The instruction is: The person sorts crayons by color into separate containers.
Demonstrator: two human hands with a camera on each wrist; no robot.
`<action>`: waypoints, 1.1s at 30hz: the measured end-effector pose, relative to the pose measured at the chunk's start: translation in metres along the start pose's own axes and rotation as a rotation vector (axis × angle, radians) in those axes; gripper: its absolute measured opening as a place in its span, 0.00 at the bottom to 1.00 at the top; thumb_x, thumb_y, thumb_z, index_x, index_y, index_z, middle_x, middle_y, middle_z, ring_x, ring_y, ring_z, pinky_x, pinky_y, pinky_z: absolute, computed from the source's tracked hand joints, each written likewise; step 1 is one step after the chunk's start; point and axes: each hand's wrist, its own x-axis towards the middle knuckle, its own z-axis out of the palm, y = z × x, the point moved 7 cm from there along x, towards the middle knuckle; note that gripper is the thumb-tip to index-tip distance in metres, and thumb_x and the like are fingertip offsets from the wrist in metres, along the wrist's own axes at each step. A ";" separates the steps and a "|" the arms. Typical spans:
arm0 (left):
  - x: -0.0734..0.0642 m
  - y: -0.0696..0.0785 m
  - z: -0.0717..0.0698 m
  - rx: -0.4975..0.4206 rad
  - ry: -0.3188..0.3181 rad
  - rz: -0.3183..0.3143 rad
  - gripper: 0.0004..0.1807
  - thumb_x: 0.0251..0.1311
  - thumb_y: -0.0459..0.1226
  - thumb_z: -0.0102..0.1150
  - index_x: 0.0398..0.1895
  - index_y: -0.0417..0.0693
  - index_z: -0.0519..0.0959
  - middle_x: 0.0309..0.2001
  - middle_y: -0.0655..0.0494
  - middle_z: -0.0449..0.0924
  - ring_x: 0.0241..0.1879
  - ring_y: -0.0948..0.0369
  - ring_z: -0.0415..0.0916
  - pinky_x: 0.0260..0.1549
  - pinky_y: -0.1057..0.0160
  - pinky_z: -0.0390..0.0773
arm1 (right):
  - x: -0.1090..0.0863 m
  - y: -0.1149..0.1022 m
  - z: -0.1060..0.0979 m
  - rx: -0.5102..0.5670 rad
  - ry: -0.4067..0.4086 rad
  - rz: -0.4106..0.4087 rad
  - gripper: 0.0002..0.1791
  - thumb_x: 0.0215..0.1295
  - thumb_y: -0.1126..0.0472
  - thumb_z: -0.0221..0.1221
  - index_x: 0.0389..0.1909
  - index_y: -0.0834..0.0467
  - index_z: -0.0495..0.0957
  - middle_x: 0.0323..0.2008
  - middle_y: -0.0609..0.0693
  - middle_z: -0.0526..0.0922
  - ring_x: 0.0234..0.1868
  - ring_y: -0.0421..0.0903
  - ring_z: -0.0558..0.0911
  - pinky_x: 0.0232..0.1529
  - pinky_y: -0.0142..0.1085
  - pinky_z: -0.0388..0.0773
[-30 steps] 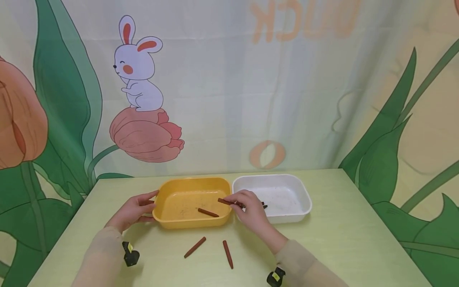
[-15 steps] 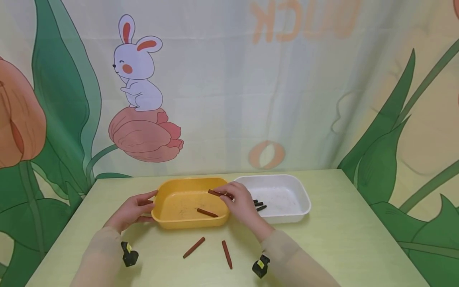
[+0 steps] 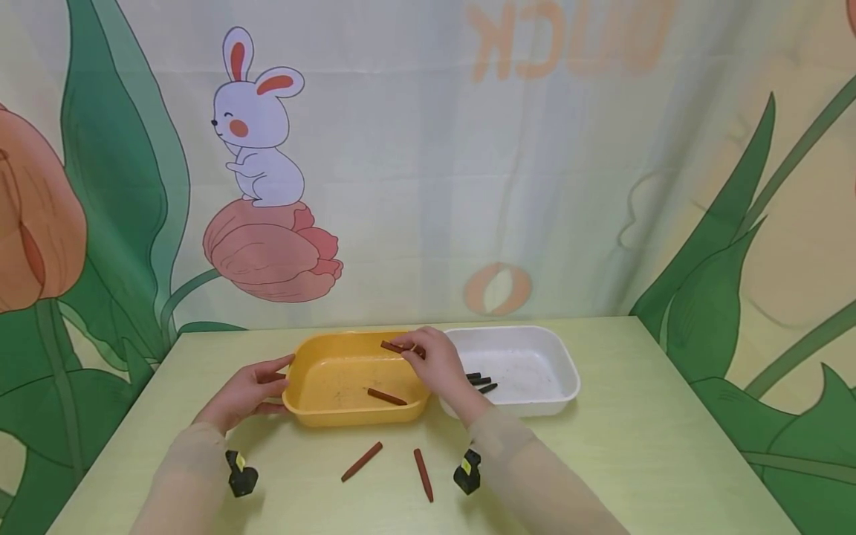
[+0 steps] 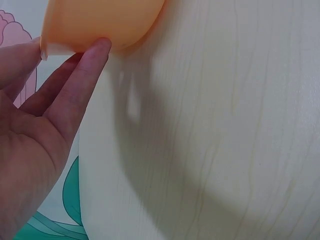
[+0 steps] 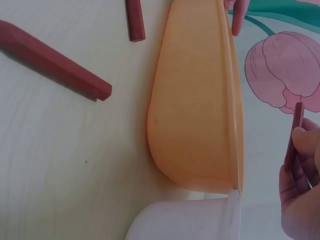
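Note:
My right hand (image 3: pixel 438 364) pinches a reddish-brown crayon (image 3: pixel 393 347) between thumb and fingers, over the right back part of a yellow tray (image 3: pixel 334 417). In the right wrist view that crayon (image 5: pixel 295 131) stands upright in the fingertips, above the tray's rim. One similar brown crayon (image 3: pixel 386 397) lies inside the yellow tray. At the tray's left end is my left hand (image 3: pixel 244 394); in the left wrist view its fairly straight fingers (image 4: pixel 82 80) touch the outside wall and rim.
Right beside the yellow tray stands a white tray (image 3: pixel 535 408) with several black crayons (image 3: pixel 487 388), partly covered by the right arm. Two brown crayons (image 3: pixel 362 461) lie on the table (image 3: pixel 642 446) in front. A printed curtain (image 3: pixel 401 186) hangs behind.
My right hand has carried the brown crayon left and back, from between the trays to over the yellow one. More black crayons now show in the white tray. The left hand stays put.

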 end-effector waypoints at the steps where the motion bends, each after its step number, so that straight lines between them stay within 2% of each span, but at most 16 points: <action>1: 0.000 0.000 0.000 0.000 -0.001 0.001 0.34 0.71 0.32 0.54 0.77 0.46 0.56 0.64 0.31 0.67 0.47 0.51 0.80 0.46 0.52 0.83 | 0.002 0.001 0.001 -0.003 -0.002 0.004 0.11 0.64 0.69 0.64 0.45 0.56 0.86 0.41 0.51 0.83 0.36 0.47 0.80 0.38 0.35 0.79; 16: 0.001 0.001 0.000 -0.001 -0.004 -0.002 0.34 0.71 0.33 0.55 0.77 0.47 0.56 0.65 0.31 0.66 0.48 0.50 0.79 0.46 0.51 0.83 | 0.014 0.010 0.018 -0.008 -0.049 0.113 0.12 0.65 0.69 0.63 0.46 0.54 0.87 0.41 0.49 0.83 0.37 0.46 0.79 0.40 0.35 0.79; 25: 0.000 0.001 0.001 -0.010 -0.024 0.014 0.34 0.72 0.33 0.54 0.77 0.46 0.55 0.66 0.31 0.64 0.48 0.50 0.80 0.47 0.50 0.82 | 0.017 0.012 0.021 -0.036 -0.048 0.169 0.11 0.66 0.67 0.63 0.45 0.52 0.87 0.41 0.49 0.82 0.38 0.46 0.79 0.40 0.37 0.78; 33: 0.001 -0.001 0.000 0.002 -0.012 0.004 0.35 0.71 0.34 0.55 0.78 0.47 0.54 0.67 0.32 0.64 0.46 0.51 0.81 0.49 0.50 0.81 | 0.014 0.012 0.022 -0.052 -0.078 0.132 0.12 0.69 0.65 0.60 0.51 0.57 0.84 0.42 0.50 0.82 0.43 0.48 0.80 0.46 0.40 0.79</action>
